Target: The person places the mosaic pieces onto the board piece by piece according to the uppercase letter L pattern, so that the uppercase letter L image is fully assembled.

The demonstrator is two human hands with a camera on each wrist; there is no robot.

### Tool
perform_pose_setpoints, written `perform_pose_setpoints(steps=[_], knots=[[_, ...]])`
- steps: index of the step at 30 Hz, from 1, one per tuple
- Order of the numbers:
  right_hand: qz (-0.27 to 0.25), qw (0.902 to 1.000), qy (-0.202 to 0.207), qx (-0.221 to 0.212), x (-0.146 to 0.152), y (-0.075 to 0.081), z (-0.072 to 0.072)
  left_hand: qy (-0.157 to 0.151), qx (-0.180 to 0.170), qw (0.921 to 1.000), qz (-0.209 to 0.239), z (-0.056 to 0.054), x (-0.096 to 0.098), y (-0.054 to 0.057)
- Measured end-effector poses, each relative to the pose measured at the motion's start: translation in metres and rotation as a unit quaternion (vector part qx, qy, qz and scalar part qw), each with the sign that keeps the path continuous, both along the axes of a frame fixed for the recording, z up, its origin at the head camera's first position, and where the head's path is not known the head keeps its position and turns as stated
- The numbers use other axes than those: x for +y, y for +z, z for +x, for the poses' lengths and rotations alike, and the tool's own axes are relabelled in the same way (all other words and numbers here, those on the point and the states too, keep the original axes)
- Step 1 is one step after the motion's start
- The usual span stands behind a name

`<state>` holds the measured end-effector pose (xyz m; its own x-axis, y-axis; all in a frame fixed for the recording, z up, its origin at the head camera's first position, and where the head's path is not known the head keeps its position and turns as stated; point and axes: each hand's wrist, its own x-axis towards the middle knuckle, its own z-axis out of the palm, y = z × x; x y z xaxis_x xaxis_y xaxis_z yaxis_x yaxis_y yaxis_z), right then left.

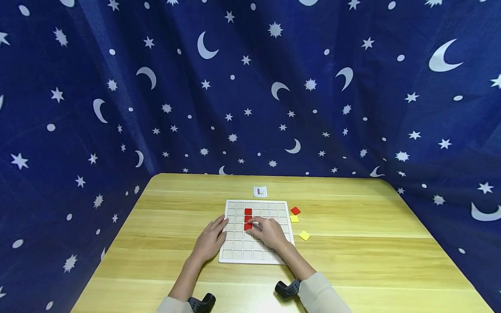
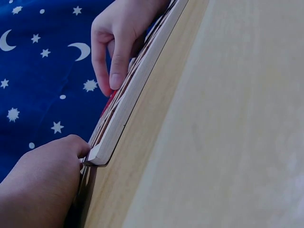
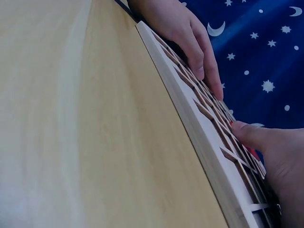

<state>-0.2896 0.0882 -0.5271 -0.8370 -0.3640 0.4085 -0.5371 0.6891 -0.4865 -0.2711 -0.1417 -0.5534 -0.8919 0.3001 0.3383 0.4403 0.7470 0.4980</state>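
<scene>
A white-framed grid board lies flat on the wooden table. Set in one column of its squares are red tiles. My right hand reaches over the board, thumb and index fingertips pinching the lowest red tile; the other right fingers bend loosely. In the left wrist view a sliver of red tile shows beneath those fingertips. Along the board's left edge rests my left hand, thumb apart from its fairly straight fingers. From the right wrist, the left fingers lie at the board's rim.
Right of the board lie a loose red tile, a yellow tile touching or close to it, and another yellow tile nearer me. A small printed grid card sits beyond the board. A blue star-patterned curtain hangs behind the table.
</scene>
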Motion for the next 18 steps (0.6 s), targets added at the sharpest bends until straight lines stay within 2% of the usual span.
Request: perform_pose_setpoints(steps=[5, 8, 13, 18], knots=[[-0.054, 0.9985, 0.004, 0.007, 0.011, 0.005, 0.001, 0.005, -0.015, 0.9999, 0.003, 0.0, 0.001, 0.0], [-0.079, 0.9969, -0.01, -0.001, 0.028, 0.009, -0.003, 0.007, -0.016, 0.9999, 0.0, -0.001, 0.002, 0.0], [-0.096, 0.994, -0.051, -0.011, 0.07, 0.013, -0.017, 0.01, -0.013, 0.9998, -0.014, 0.0, 0.002, 0.001], [-0.095, 0.9916, -0.082, -0.03, 0.108, 0.017, -0.033, 0.011, -0.009, 0.9999, 0.001, 0.005, 0.001, 0.007]])
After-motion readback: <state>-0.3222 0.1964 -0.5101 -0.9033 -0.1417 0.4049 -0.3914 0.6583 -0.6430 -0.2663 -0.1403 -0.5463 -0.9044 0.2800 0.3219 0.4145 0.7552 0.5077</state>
